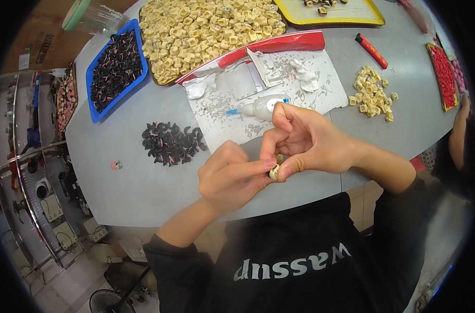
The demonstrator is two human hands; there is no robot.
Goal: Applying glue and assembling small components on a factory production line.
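Observation:
Close to the table's near edge, my left hand [227,175] and my right hand [318,141] meet at the fingertips. Between them they pinch a small cream-coloured piece [274,172], mostly covered by fingers and thumbs. Just beyond my hands a white squeeze bottle with a blue needle tip [258,108] lies on a marked white sheet [211,122]. Left of the sheet is a loose pile of small black and pink curved pieces [172,143]. A smaller heap of cream hollow pieces [372,94] sits to the right.
A large tray of cream pieces [211,31] and a blue tray [93,112] of black pieces stand at the back left. Farther right are a yellow-rimmed tray [347,21], a red marker-like stick [372,52] and a tray of red pieces [442,78]. Another person's arm [459,130] shows there.

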